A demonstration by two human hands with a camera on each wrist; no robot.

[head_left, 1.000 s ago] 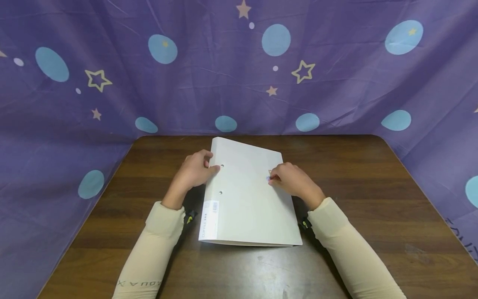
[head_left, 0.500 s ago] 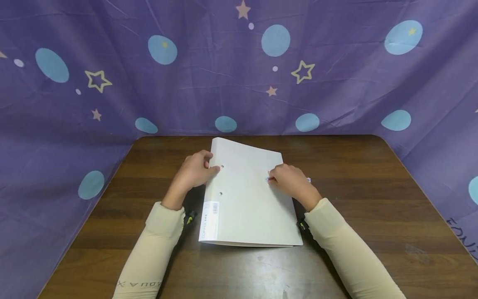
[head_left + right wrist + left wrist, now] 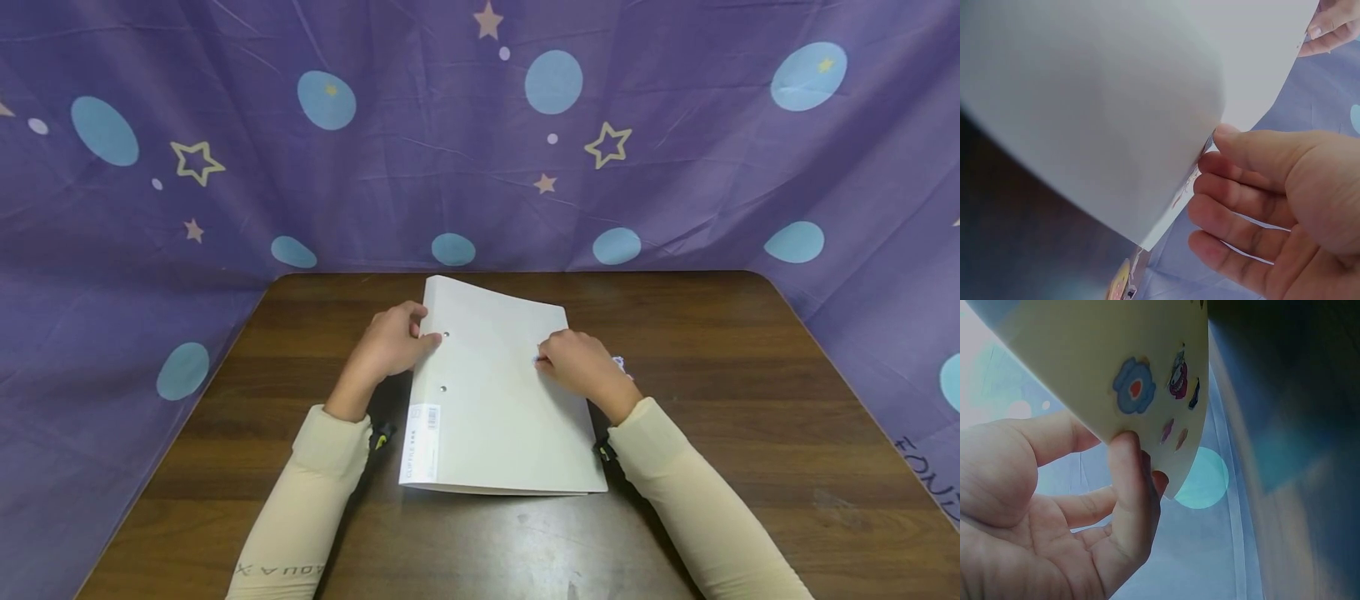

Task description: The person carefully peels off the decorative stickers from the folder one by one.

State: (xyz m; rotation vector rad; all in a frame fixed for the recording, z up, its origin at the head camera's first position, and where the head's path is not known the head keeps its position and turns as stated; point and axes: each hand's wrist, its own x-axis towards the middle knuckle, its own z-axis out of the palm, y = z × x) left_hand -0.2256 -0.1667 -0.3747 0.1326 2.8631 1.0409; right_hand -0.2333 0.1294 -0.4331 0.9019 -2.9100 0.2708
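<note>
A white clip file (image 3: 502,400) lies slightly tilted over the table, its label and two rivets along the left edge. My left hand (image 3: 393,337) grips that spine edge, thumb on the front cover and fingers behind it. Coloured stickers (image 3: 1135,386) show on the side of the file facing my left wrist camera. At the file's right part, my right hand (image 3: 581,362) pinches what looks like a thin sticker sheet (image 3: 619,364) with small coloured pictures, mostly hidden under the hand. In the right wrist view, the right thumb (image 3: 1260,150) and index fingertip meet at it, close against the white cover.
The brown wooden table (image 3: 750,375) extends around the file on every side. A purple curtain (image 3: 480,167) with stars and blue spots hangs behind it and along both sides. Beige sleeves cover both forearms, and dark wrist straps show below the hands.
My right hand has shifted slightly left, with its fingers still pinched. A patterned end of the thin sheet now sticks out behind it on the right. My left hand has stayed in place.
</note>
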